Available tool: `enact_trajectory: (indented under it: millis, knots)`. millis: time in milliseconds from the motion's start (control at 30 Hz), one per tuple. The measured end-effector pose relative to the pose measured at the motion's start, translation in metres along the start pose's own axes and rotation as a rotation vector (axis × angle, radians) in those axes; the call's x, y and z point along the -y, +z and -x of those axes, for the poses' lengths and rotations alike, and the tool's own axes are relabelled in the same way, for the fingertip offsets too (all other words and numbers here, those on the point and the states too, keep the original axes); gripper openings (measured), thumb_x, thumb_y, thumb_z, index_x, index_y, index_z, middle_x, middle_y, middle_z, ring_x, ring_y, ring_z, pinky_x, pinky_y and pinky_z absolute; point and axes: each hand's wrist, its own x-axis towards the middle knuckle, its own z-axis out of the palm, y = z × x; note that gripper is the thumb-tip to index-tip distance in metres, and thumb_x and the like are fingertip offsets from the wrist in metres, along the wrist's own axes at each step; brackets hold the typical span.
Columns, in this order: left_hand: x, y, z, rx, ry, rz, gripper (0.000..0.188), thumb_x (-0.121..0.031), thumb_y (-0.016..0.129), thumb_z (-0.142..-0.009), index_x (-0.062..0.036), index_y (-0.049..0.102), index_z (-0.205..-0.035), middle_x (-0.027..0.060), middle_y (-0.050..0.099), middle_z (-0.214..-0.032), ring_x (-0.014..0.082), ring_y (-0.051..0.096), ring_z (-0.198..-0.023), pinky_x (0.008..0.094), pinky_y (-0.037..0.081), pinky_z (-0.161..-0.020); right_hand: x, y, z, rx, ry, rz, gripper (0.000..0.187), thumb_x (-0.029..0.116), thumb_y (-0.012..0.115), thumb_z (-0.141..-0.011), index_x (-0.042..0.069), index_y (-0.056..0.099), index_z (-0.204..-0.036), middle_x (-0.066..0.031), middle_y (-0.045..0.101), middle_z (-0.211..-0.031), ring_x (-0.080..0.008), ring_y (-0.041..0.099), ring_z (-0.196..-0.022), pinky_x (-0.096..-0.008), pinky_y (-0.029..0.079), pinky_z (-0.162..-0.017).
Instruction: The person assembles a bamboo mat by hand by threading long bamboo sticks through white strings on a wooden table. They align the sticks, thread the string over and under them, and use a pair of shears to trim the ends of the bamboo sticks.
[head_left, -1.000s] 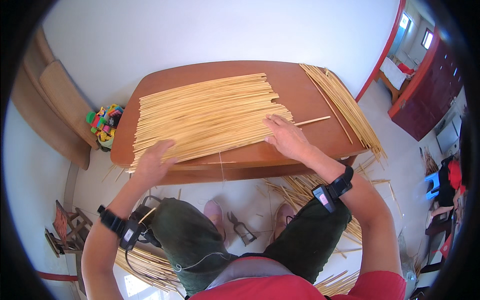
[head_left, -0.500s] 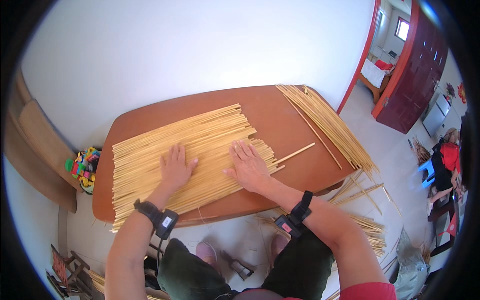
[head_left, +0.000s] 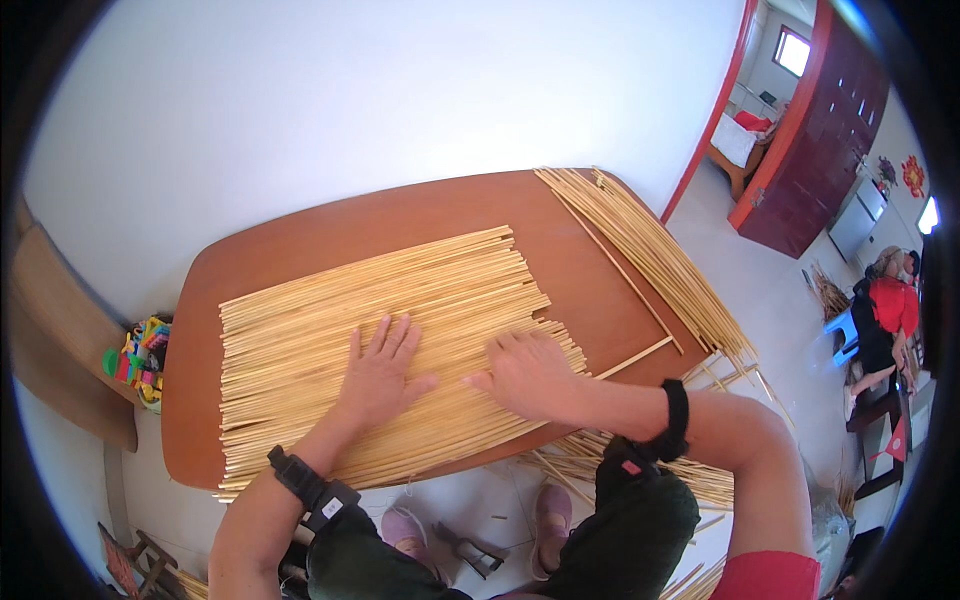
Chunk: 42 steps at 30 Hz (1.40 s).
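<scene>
A wide layer of thin yellow straw-like stalks (head_left: 300,320) lies side by side on the brown table (head_left: 230,258), its stalk ends uneven on the right. My left hand (head_left: 388,375) rests on the middle of the layer, fingers spread. Further right, my right hand (head_left: 535,375) presses on the stalks near their right ends; its fingers are bent and slightly blurred, the thumb stands apart, and I see nothing held. One longer stalk (head_left: 640,354) juts out past the layer beyond my right hand. Dark straps with small boxes are around both wrists.
A bundle of long stalks (head_left: 640,250) lies along the table's right end, overhanging its edge. More stalks (head_left: 700,482) are on the floor at right. Colourful toys (head_left: 145,355) stand left of the table. Another person (head_left: 890,310) sits far right, near a dark red door (head_left: 815,150).
The stalk layer has shifted right and toward me on the table, with its jutting stalk. My right hand's fingers, flat before, are now bent. The whole view has shifted slightly.
</scene>
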Motion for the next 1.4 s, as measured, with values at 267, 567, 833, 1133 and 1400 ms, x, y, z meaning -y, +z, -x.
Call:
enact_trajectory:
  millis: [267,567,833,1133,1400]
  knots:
    - [-0.015,-0.004,-0.014,-0.045,0.145,0.034,0.079,-0.06,0.04,-0.093,-0.0018,0.031,-0.146,0.016,0.025,-0.155,0.0355,0.017,-0.144,0.057,0.008,-0.115,-0.071,0.009,-0.149,-0.84,-0.069,0.03,0.075,0.05,0.046,-0.094,-0.006,0.032,-0.142,-0.0226,0.028,-0.151,-0.0322,0.022,-0.143,-0.0444,0.018,-0.116]
    - [-0.007,-0.001,-0.01,-0.036,0.124,0.075,0.075,-0.057,0.039,-0.095,-0.0036,0.031,-0.147,0.0151,0.024,-0.155,0.0333,0.017,-0.145,0.0537,0.006,-0.116,-0.071,0.007,-0.173,-0.714,0.082,0.051,0.082,0.058,0.035,-0.095,-0.004,0.02,-0.148,-0.0204,0.019,-0.156,-0.0289,0.013,-0.146,-0.0424,0.011,-0.119]
    - [0.022,0.012,-0.014,-0.131,-0.103,-0.003,0.074,-0.056,0.028,-0.098,-0.0013,0.028,-0.147,0.0179,0.023,-0.155,0.0324,0.018,-0.145,0.053,0.01,-0.116,-0.076,0.007,-0.163,-0.714,0.122,0.019,0.083,0.058,0.037,-0.094,-0.001,0.019,-0.149,-0.0169,0.019,-0.157,-0.0272,0.012,-0.147,-0.0418,0.009,-0.119]
    - [0.108,0.002,-0.019,-0.172,-0.525,-0.069,0.075,-0.058,0.028,-0.097,-0.0027,0.026,-0.148,0.0164,0.021,-0.156,0.0318,0.016,-0.145,0.0532,0.012,-0.116,-0.077,0.01,-0.164,-0.754,0.132,0.037,0.081,0.057,0.037,-0.095,-0.003,0.024,-0.147,-0.0203,0.021,-0.155,-0.0317,0.016,-0.145,-0.0443,0.013,-0.118]
    - [0.152,-0.008,-0.013,-0.147,-0.666,-0.022,0.077,-0.057,0.035,-0.096,-0.0037,0.022,-0.15,0.0146,0.018,-0.157,0.0304,0.013,-0.146,0.0521,0.011,-0.117,-0.073,0.012,-0.158,-0.771,0.133,0.048,0.078,0.054,0.039,-0.096,-0.004,0.025,-0.147,-0.0215,0.023,-0.154,-0.0333,0.018,-0.144,-0.0454,0.015,-0.117]
